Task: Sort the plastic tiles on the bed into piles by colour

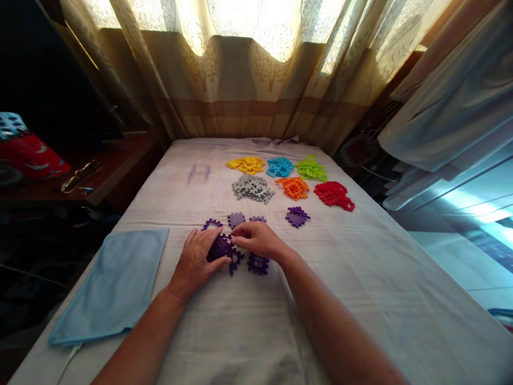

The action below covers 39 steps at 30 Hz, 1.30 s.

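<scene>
The left hand and right hand each have a grip on the part-joined purple cluster, while loose purple pieces and six colour piles seemingly wait unjoined.

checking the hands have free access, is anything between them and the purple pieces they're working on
Nothing visible. The left hand and right hand both hold the purple pieces on the sheet; the grey pile lies beyond them, apart.

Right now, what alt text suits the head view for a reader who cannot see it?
The left hand and right hand grip purple pieces on a white sheet. Beyond them lie a yellow pile, blue pile, green pile, grey pile, orange pile and red pile; a blue cloth lies at the left.
</scene>
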Tool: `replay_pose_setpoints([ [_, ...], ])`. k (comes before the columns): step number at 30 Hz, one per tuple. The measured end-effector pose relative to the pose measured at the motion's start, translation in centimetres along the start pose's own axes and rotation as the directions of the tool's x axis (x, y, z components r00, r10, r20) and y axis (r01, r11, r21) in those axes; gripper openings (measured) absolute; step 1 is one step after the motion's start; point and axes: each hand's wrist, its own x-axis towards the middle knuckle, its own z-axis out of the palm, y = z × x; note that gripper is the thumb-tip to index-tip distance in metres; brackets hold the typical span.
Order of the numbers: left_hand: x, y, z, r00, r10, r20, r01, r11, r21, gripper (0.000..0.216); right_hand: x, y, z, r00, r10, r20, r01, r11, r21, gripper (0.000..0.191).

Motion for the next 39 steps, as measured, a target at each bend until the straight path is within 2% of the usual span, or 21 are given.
replay_pose_setpoints([
  [3,0.0,0.1,0.0,1.000,-0.002,-0.004,0.002,1.000,-0.014,0.068,0.3,0.3,0.3,1.000,0.012,0.000,-0.012,0.997,0.077,0.017],
  [5,0.1,0.1,0.0,0.999,-0.033,-0.003,0.032,0.999,-0.033,0.078,0.5,0.7,-0.7,0.999,0.039,-0.026,-0.036,0.993,0.116,0.018],
  [8,0.1,0.0,0.0,0.996,-0.085,0.012,0.086,0.994,-0.061,0.088,0.3,2.3,-3.6,0.978,0.104,-0.184,-0.086,0.991,0.101,0.019],
  [11,0.0,-0.3,0.1,0.995,-0.096,-0.007,0.096,0.995,-0.042,0.072,-0.5,4.9,-7.2,0.892,0.199,-0.406,-0.219,0.976,-0.005,0.020],
  [14,-0.1,-0.6,0.2,0.994,-0.092,-0.053,0.091,0.996,-0.010,0.056,-1.5,7.4,-9.6,0.799,0.312,-0.514,-0.390,0.920,-0.048,0.023],
  [17,-0.1,-0.8,0.1,0.991,-0.100,-0.086,0.101,0.995,0.002,0.049,-2.2,8.8,-10.5,0.751,0.376,-0.543,-0.473,0.880,-0.045,0.023],
  [21,-0.1,-1.3,-0.2,0.984,-0.131,-0.121,0.132,0.991,-0.003,0.046,-2.2,9.1,-10.4,0.747,0.410,-0.523,-0.521,0.850,-0.077,0.025],
  [25,-0.1,-1.7,-0.5,0.980,-0.147,-0.134,0.146,0.989,-0.018,0.044,-2.3,8.7,-10.4,0.739,0.434,-0.514,-0.584,0.794,-0.169,0.027],
  [30,-0.1,-1.8,-0.5,0.978,-0.140,-0.152,0.138,0.990,-0.028,0.043,-2.8,6.9,-11.1,0.696,0.427,-0.577,-0.670,0.675,-0.309,0.028],
  [32,-0.2,-1.8,-0.4,0.979,-0.134,-0.151,0.132,0.991,-0.025,0.043,-2.7,5.9,-10.9,0.711,0.390,-0.585,-0.649,0.685,-0.332,0.025],
  [33,-0.2,-1.8,-0.3,0.980,-0.136,-0.147,0.134,0.991,-0.023,0.043,-2.6,5.4,-10.6,0.735,0.363,-0.572,-0.617,0.709,-0.341,0.024],
  [37,-0.2,-1.7,-0.4,0.980,-0.163,-0.116,0.160,0.986,-0.036,0.043,-1.2,3.9,-7.4,0.886,0.246,-0.394,-0.402,0.830,-0.386,0.024],
  [39,-0.2,-1.7,-0.5,0.980,-0.167,-0.109,0.163,0.986,-0.045,0.043,-0.6,3.4,-5.6,0.931,0.194,-0.308,-0.319,0.843,-0.432,0.029],
])
